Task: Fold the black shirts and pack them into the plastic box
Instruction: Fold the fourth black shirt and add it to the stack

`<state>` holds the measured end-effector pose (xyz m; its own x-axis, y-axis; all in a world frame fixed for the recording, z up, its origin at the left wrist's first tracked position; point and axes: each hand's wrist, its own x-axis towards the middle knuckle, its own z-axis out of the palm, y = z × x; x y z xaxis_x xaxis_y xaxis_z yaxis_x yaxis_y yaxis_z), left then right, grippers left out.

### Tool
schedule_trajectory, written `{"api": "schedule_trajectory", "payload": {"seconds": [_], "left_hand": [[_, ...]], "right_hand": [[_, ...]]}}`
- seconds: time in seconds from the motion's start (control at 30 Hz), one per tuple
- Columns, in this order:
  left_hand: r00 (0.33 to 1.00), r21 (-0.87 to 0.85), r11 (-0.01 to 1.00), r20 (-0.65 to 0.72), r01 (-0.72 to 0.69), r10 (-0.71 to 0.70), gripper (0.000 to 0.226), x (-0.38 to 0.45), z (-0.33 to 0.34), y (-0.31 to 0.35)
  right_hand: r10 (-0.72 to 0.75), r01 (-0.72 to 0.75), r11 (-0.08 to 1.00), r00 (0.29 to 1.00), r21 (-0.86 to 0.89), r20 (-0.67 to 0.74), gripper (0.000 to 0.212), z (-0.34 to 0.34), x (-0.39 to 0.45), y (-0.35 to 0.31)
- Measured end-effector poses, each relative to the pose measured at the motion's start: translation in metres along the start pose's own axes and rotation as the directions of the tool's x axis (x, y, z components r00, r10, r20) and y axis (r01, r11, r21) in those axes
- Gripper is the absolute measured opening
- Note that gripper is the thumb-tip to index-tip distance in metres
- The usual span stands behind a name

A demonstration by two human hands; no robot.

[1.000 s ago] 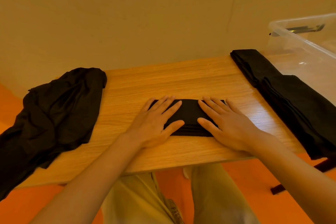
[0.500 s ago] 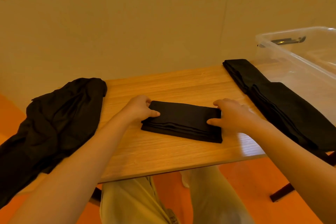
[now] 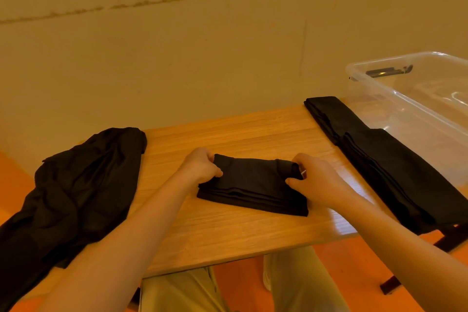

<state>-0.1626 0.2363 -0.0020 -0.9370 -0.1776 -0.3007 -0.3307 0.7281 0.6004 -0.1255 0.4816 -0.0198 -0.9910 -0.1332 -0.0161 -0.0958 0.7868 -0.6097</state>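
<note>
Wooden table (image 3: 228, 235) runs L to R in front of me, its far edge close to a plain wall (image 3: 202, 58).
Loose black shirts (image 3: 76, 197), unfolded heap, on table's L end, draping off the near-left edge.
Clear plastic box (image 3: 405, 109) at far R; can't tell if it sits on the table. Dark latch on its far rim.
Folded black shirts (image 3: 392, 164), long strip of folded pieces, lie just beside box along its L side.
Folded shirt (image 3: 253, 190), small layered rectangle, centre of table, apart from both piles.
My left hand (image 3: 200, 167): fingers curled, clamped on its L end.
My right hand (image 3: 314, 182): fingers curled, pinching its R end; far R corner bunched up.
</note>
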Motion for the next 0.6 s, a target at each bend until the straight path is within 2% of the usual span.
{"api": "schedule_trajectory", "payload": {"seconds": [0.23,0.6], "left_hand": [[0.992,-0.24,0.964,-0.082,-0.117,0.1,0.026,0.024,0.007,0.023],[0.921,-0.204,0.899,-0.085,-0.389,0.379,0.034,0.102,0.026,0.155]], "right_hand": [[0.031,-0.015,0.988,0.994,0.156,-0.104,0.024,-0.015,0.003,0.006],[0.132,-0.086,0.986,0.928,0.143,-0.348,0.023,-0.074,0.051,0.032]]}}
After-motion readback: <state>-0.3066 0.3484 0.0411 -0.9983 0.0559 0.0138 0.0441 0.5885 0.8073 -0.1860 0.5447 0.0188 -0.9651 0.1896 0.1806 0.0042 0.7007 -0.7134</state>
